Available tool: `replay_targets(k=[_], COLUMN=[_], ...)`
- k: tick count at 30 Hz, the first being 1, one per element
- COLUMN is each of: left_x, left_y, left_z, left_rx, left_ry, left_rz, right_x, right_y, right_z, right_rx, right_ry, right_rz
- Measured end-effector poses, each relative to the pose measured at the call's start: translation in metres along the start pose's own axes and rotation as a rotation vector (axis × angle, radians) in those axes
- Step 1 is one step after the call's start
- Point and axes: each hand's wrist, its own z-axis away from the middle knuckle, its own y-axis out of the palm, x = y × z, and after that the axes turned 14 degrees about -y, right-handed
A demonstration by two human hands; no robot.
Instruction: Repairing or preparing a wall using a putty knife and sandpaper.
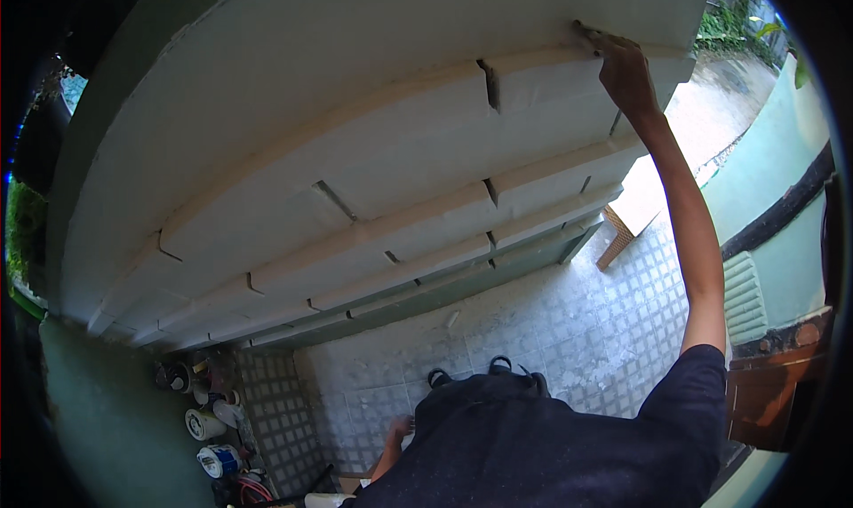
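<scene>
My right arm reaches up to the pale wall (373, 126), which has raised horizontal bands and several dark vertical slots. High on the wall, my right hand (626, 74) is closed round a small, thin tool (584, 33) with a dark end. Its tip meets the wall surface just above the top band; its exact kind is too small to make out. Down by my left side, my left hand (400, 426) has its fingers curled, and a pale bit shows beside them. What it holds, if anything, is partly hidden by my body.
Tubs and buckets (206, 424) line the left wall, with a red coil (256, 490) near them. Under my sandalled feet lies a dusty tiled floor (373, 410). A woven-sided piece of furniture (615, 241) stands beyond the wall's right end. Brown wooden furniture (769, 401) is at far right.
</scene>
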Motion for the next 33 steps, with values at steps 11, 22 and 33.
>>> replay_targets(k=[11, 22, 33], left_x=[-0.011, -0.032, -0.031], left_y=[-0.008, 0.004, 0.001], left_z=[-0.001, -0.01, -0.02], left_rx=[0.181, 0.01, 0.007], left_ry=[-0.214, 0.037, 1.16], left_rz=[0.315, 0.256, -0.295], right_x=[-0.003, -0.013, -0.027], right_y=[-0.009, -0.018, -0.004], right_z=[-0.011, -0.02, -0.005], right_rx=[0.005, 0.196, 0.568], right_ry=[0.105, 0.105, 0.154], right_rz=[-0.271, -0.348, -0.36])
